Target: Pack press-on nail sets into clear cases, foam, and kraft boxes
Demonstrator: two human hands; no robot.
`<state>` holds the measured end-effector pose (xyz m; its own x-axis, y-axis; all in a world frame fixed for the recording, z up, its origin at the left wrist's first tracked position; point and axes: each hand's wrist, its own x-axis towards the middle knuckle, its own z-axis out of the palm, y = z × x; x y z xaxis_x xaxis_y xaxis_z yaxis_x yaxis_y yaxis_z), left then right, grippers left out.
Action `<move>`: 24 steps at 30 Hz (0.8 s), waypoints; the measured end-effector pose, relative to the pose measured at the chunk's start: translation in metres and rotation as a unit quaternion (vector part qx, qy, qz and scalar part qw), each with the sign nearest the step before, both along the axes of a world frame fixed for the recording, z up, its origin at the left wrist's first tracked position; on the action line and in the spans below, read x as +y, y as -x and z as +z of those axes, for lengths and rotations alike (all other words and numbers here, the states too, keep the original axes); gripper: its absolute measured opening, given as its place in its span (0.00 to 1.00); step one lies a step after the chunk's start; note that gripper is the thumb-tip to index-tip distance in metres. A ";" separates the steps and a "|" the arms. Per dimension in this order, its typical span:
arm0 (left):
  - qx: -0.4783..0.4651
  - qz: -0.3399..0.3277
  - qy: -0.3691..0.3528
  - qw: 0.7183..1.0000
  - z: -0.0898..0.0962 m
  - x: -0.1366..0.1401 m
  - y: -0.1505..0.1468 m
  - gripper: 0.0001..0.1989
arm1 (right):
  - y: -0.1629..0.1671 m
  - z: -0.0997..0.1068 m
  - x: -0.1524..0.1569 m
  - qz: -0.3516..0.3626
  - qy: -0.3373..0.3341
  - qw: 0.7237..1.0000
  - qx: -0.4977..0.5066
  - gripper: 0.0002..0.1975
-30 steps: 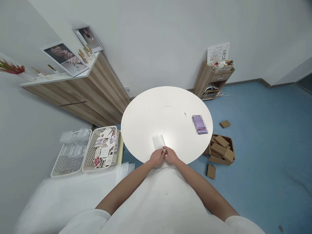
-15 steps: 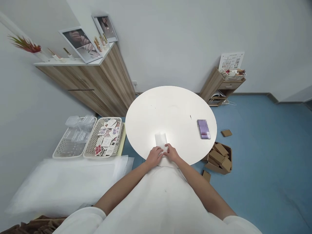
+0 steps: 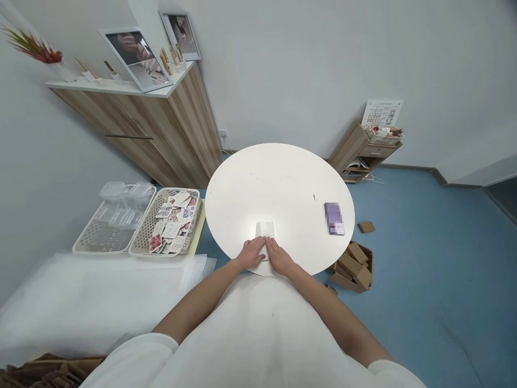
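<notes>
A small white rectangular packet or folded sheet lies near the front edge of the round white table. Its exact kind is too pale to make out. My left hand rests flat on its near left part, fingers stretched forward and thumb pointing inward. From the right, my right hand lies on it too, fingers extended and the fingertips of both hands close together. The hands cover much of its near half.
A blurred purple item lies at the table's right. Below stands a carton of brown boxes. At left are a basket of printed cards, a basket of clear plastic cases and white sheeting. A wooden cabinet stands behind.
My fingers have gone from bent around the packet's near end to stretched flat on top of it. Both hands have moved slightly forward, and the camera view has shifted a little.
</notes>
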<state>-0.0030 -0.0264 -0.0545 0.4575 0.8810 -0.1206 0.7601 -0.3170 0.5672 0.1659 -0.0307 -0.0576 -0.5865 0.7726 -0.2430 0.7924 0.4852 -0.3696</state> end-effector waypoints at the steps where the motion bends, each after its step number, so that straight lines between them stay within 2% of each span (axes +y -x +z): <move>1: -0.006 0.021 -0.002 1.000 -0.003 -0.001 0.000 0.30 | 0.000 -0.002 -0.001 0.007 0.002 1.000 -0.013 0.33; 3: -0.013 0.053 -0.018 0.998 -0.007 -0.004 0.002 0.31 | 0.001 -0.006 -0.001 0.020 -0.005 0.999 -0.031 0.35; 6: -0.017 0.061 -0.039 0.997 -0.010 -0.009 0.003 0.25 | 0.001 -0.011 0.000 0.029 -0.033 0.998 -0.036 0.40; 9: -0.024 0.050 -0.032 0.998 -0.009 -0.011 0.004 0.24 | 0.003 -0.016 0.002 0.022 -0.046 0.998 -0.023 0.33; 11: -0.031 0.031 -0.027 0.999 -0.007 -0.011 0.005 0.27 | 0.006 -0.019 0.003 0.003 -0.041 0.999 -0.019 0.30; 14: -0.033 0.000 -0.026 0.999 -0.005 -0.009 0.007 0.36 | 0.011 -0.021 0.002 -0.015 -0.038 0.999 -0.023 0.30; 17: -0.032 -0.019 -0.028 0.999 -0.004 -0.006 0.007 0.43 | 0.012 -0.013 0.003 -0.008 -0.039 0.998 -0.041 0.30; 19: -0.032 -0.015 -0.029 0.999 -0.003 -0.004 0.005 0.37 | 0.009 -0.002 0.004 0.002 -0.037 0.998 -0.046 0.29; 21: -0.037 -0.008 -0.025 0.999 -0.002 -0.004 0.001 0.25 | 0.003 0.012 0.004 0.015 -0.024 0.999 -0.043 0.25; 24: -0.044 -0.015 -0.018 0.999 -0.001 -0.006 -0.007 0.14 | -0.008 0.030 0.003 0.030 0.031 0.998 -0.047 0.17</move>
<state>0.0039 -0.0319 -0.0552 0.4914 0.8697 -0.0465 0.6970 -0.3608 0.6196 0.1741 -0.0278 -0.0273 -0.6040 0.7184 -0.3452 0.7950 0.5122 -0.3250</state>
